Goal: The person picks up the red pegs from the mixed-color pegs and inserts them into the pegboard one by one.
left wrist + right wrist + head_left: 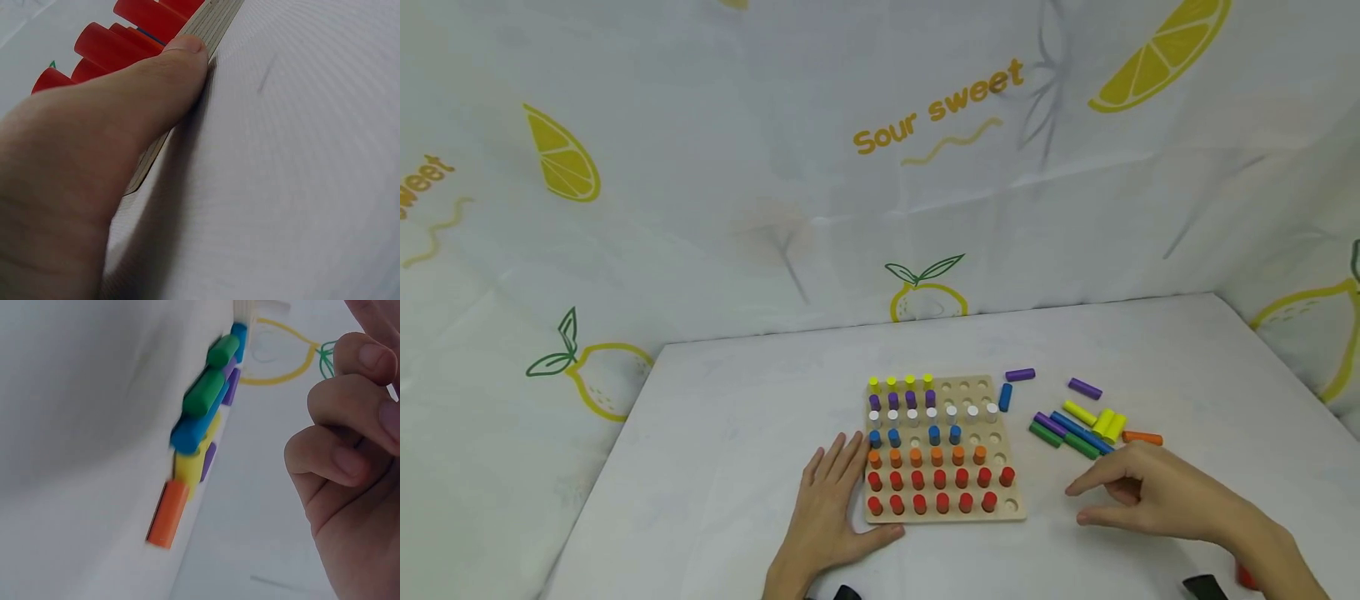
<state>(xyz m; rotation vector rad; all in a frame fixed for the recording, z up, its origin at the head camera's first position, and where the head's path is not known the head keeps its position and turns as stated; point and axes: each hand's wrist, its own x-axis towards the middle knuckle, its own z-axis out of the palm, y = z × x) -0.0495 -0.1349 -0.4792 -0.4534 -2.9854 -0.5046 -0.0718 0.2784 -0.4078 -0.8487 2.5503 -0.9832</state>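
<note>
A wooden pegboard (942,517) in the head view holds rows of yellow, purple, white, blue, orange and red pegs (942,502), with some holes bare. My left hand (826,508) lies at its near left corner, fingers stretched along the left side. In the left wrist view, the thumb (178,59) touches the board's front edge (215,25) beside red pegs. To the right of the board, my right hand (1157,492) hovers just in front of the loose pegs. Its thumb and index finger are apart, the other fingers loosely curled, and nothing shows between them.
Loose blue, green (1045,434), purple, yellow (1102,422) and orange pegs (1142,437) lie right of the board. One blue peg (1005,397) sits close to its far right corner. A patterned cloth (737,208) hangs behind the white table (700,467).
</note>
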